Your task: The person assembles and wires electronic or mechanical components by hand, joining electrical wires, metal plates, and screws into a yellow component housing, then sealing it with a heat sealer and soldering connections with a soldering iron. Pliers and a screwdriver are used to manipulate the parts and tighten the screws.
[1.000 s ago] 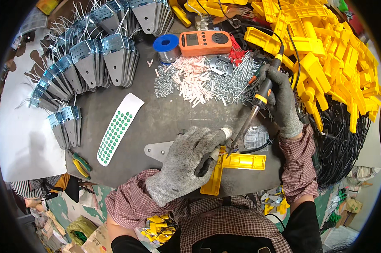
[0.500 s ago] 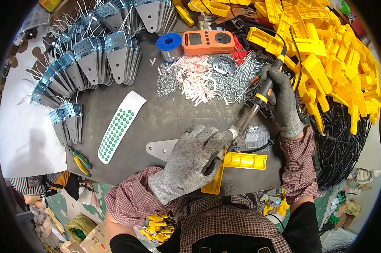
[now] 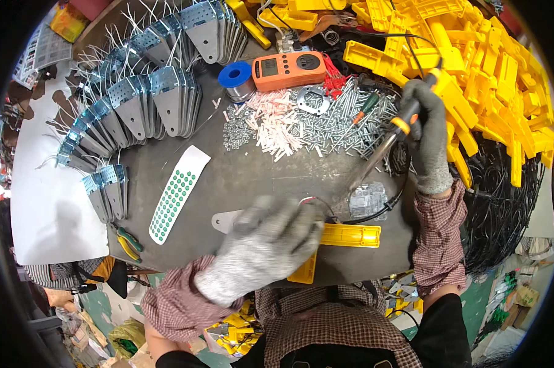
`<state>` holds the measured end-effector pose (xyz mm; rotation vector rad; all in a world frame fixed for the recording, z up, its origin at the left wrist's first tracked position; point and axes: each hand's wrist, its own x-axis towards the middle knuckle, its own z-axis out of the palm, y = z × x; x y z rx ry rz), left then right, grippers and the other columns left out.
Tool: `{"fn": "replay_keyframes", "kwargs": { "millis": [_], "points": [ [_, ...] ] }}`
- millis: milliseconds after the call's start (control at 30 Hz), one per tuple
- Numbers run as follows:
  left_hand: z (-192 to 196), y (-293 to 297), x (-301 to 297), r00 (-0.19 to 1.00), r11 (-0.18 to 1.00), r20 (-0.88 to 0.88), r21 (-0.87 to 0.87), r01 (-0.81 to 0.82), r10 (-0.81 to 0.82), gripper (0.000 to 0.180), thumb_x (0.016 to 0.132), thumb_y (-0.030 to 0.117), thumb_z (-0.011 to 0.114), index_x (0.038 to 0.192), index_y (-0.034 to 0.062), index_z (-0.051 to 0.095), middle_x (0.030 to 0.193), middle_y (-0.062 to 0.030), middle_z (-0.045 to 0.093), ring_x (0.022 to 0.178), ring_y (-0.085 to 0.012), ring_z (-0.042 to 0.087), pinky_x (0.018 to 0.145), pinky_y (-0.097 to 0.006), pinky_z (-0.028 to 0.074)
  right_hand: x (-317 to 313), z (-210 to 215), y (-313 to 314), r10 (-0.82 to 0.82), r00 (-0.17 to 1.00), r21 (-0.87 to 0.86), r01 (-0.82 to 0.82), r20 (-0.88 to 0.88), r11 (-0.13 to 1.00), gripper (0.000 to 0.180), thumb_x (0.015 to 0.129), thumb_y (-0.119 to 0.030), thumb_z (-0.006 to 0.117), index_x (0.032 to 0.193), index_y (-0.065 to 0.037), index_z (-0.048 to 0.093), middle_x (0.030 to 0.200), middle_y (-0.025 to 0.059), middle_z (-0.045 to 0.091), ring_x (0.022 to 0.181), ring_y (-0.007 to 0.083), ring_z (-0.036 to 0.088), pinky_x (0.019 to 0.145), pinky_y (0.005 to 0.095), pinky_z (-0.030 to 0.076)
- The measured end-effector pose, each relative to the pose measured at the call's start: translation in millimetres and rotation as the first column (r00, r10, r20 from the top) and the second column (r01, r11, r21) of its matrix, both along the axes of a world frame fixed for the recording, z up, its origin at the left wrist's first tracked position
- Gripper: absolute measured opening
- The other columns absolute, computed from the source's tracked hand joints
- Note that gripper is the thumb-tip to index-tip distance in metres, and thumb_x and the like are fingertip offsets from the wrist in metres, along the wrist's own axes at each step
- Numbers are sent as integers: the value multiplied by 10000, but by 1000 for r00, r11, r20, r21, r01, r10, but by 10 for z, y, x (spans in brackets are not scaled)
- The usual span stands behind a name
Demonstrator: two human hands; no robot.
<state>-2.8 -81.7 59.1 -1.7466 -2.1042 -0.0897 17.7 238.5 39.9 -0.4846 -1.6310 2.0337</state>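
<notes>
My right hand (image 3: 428,132), in a grey glove, grips a soldering iron (image 3: 376,161) with a black and yellow handle. Its long metal barrel points down and left, over the table. The gloved left hand (image 3: 258,248) is smeared by motion, so its fingers cannot be read. It hovers over a grey metal plate (image 3: 224,221) and an angled yellow plastic housing (image 3: 352,235), hiding parts of both. Thin wires (image 3: 317,200) rise beside the left fingertips. A black cable (image 3: 375,216) runs right from the housing, past a clear bag of small parts (image 3: 367,201).
Yellow housings (image 3: 449,55) pile up at far right, above bundled black cables (image 3: 498,208). Far back lie screws (image 3: 344,116), pale sleeves (image 3: 274,119), a solder spool (image 3: 236,76) and an orange meter (image 3: 289,70). Metal brackets (image 3: 130,107), a sticker sheet (image 3: 179,193) and pliers (image 3: 128,243) lie left.
My left hand has pulled left, away from the iron's tip. My right hand has lifted the iron slightly up and right. The whole view has shifted a little.
</notes>
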Motion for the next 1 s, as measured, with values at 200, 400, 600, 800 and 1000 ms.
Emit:
{"fn": "replay_keyframes", "kwargs": {
  "millis": [200, 400, 600, 800, 1000],
  "points": [
    [-49, 107, -74, 991, 991, 76, -68, 111, -106, 375, 705, 174, 675, 1063, 66, 654, 1156, -127, 592, 1112, -271, 537, 982, -461, 422, 132, 282, -102, -185, 968, 320, 232, -171, 919, 201, 965, -172, 572, 997, 8, 656, 910, 61, 671, 698, 95, 601, 665, 211, 482],
    [-26, 57, -15, 815, 992, 573, -128, -13, 85, 299, 753, 183, 690, 1025, 76, 627, 1097, -148, 582, 1055, -298, 539, 911, -466, 409, -444, -49, -326, -38, 966, 773, 229, -257, 591, 293, 834, -38, 719, 1119, -13, 658, 1092, 118, 701, 951, 223, 694, 856, 306, 525],
    [162, 536, -95, 921, 984, 389, -165, 62, 7, 488, 801, 225, 679, 1207, -5, 534, 1170, -185, 566, 1145, -307, 532, 983, -477, 416, -1346, -95, 89, -214, 973, 993, -71, 89, 92, 368, 894, -180, 605, 1253, -122, 549, 1079, 192, 599, 928, 377, 642, 780, 417, 549],
    [23, 639, -384, 551, 960, 832, -206, 191, 69, 352, 843, 238, 669, 1085, -12, 624, 995, -206, 676, 914, -353, 665, 855, -421, 531, -238, 315, -496, 85, 993, 969, -99, 81, 227, 444, 934, -90, 531, 1368, -2, 489, 1266, 246, 592, 1066, 395, 630, 888, 437, 530],
    [355, 615, 22, 563, 980, 825, -147, 131, 48, 202, 856, 164, 660, 1001, 27, 628, 888, -129, 664, 810, -311, 674, 806, -390, 555, 779, 8, -827, 162, 936, 932, -334, 311, 139, 313, 966, -270, 537, 1181, -52, 601, 676, 214, 634, 620, 379, 661, 569, 455, 547]
  ]
}}
